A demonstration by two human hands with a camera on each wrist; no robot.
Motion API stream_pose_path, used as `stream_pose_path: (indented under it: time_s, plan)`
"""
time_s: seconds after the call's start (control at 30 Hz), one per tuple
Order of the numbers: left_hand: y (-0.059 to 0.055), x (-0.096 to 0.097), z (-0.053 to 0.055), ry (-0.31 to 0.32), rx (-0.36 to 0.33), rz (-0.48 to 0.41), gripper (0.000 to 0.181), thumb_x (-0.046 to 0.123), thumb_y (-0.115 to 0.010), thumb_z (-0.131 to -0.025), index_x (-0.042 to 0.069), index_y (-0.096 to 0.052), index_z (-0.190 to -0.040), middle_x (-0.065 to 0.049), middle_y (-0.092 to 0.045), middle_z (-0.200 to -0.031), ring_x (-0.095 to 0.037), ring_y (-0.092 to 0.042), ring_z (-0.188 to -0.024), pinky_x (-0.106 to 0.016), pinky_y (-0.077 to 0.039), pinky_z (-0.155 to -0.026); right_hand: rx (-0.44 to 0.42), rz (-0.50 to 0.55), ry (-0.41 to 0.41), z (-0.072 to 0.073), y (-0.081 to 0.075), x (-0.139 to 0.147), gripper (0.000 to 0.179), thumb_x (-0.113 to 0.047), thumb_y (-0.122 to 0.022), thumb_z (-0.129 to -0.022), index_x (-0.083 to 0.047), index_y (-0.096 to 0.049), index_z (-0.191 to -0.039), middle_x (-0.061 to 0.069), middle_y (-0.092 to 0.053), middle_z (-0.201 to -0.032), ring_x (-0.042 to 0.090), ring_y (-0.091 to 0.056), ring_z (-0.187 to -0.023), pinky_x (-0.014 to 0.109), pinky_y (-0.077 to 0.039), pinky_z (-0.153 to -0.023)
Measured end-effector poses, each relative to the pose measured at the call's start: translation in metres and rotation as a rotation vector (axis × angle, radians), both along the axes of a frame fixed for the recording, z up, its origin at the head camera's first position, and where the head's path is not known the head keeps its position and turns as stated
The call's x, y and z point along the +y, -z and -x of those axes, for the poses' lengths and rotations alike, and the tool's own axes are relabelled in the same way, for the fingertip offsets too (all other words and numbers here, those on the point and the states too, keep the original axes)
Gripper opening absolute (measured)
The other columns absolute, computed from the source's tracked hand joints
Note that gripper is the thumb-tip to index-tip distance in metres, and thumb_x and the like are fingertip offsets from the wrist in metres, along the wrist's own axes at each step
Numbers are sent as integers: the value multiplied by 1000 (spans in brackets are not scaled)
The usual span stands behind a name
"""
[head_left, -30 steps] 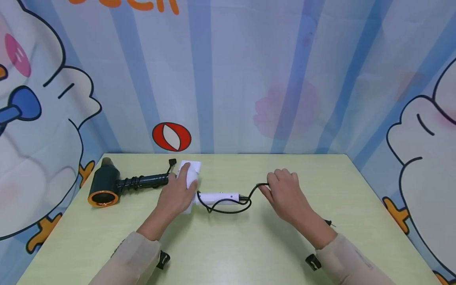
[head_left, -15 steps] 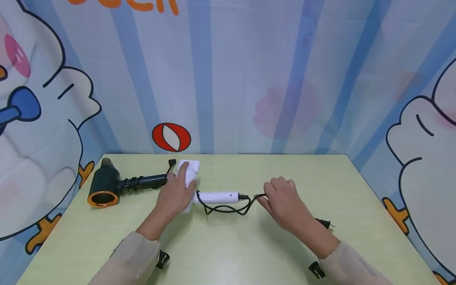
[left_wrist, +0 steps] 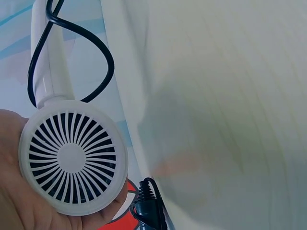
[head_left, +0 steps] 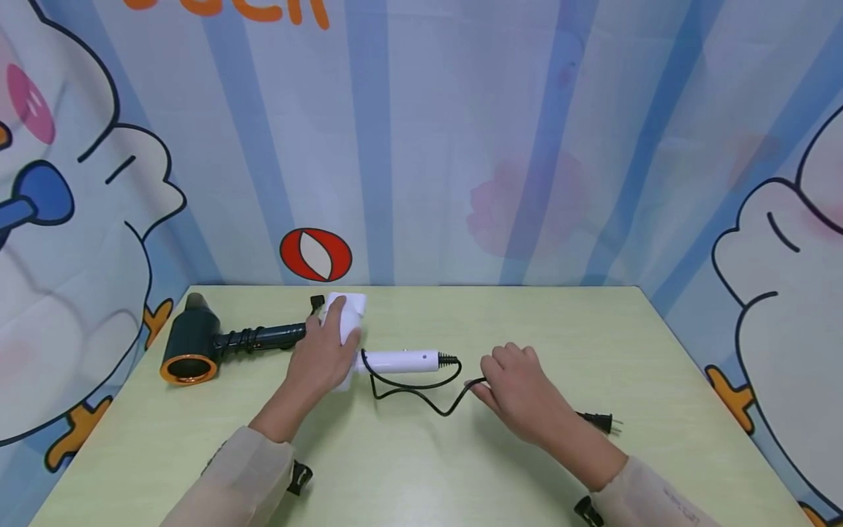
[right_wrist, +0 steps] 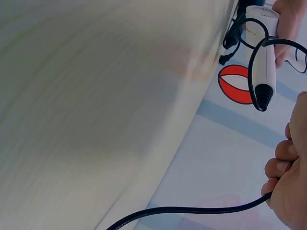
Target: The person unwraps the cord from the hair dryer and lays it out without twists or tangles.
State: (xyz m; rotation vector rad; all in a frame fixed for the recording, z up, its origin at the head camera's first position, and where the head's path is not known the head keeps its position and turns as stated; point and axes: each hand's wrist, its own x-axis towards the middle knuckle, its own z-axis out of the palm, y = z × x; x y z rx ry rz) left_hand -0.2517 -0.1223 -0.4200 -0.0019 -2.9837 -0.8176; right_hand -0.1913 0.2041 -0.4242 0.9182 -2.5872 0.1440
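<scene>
Head view: left fingers grip the white dryer; right fingers curl round its cord.

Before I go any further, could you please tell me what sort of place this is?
Probably a staged tabletop work booth: a cartoon-printed backdrop rises behind a pale table, where a dark hair dryer lies.

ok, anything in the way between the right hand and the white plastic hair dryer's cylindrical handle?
Only the thin black cord: its slack curves span the gap from right hand to handle. The dark hair dryer with the orange rim lies beyond the left hand.
</scene>
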Motion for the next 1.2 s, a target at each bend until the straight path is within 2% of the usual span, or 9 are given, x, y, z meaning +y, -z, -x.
stream_pose_path:
  time_s: [0.27,0.53,0.67,0.97,1.2]
  plan:
    - [0,0,0,-12,-4,0,69,43,-50,-103,19,-21,-161,-26,-45,-130,-36,-59,-91,-48,-54,-71,-2,-1,-9,-1,2,0,36,-40,-55,-104,-17,-41,-80,-6,-27,-74,14,-24,-69,32,-20,-69]
    - [0,0,2,-10,3,6,68,42,-49,-103,17,-21,-161,-27,-45,-129,-36,-59,-90,-49,-54,-71,-28,-13,-25,-4,4,0,35,-33,-66,-98,-17,-41,-80,-6,-28,-74,13,-25,-69,32,-20,-69]
    - [-1,1,2,-17,2,9,68,42,-49,-103,18,-21,-161,-27,-45,-129,-36,-59,-90,-50,-54,-72,-52,-50,-19,-4,6,1,35,-36,-63,-100,-18,-42,-80,-7,-30,-73,13,-26,-69,32,-22,-69]
    - [-2,2,2,-26,-7,13,70,43,-49,-103,19,-20,-161,-26,-44,-130,-37,-58,-92,-48,-55,-72,8,-94,-59,-2,13,2,38,-41,-57,-103,-19,-39,-77,-7,-28,-72,13,-24,-67,31,-21,-67]
    - [-4,2,2,-17,5,-4,69,44,-49,-103,19,-21,-161,-27,-45,-130,-37,-58,-92,-48,-55,-70,-51,-142,-39,-1,20,0,37,-42,-58,-102,-18,-42,-78,-6,-31,-72,14,-28,-68,32,-22,-68]
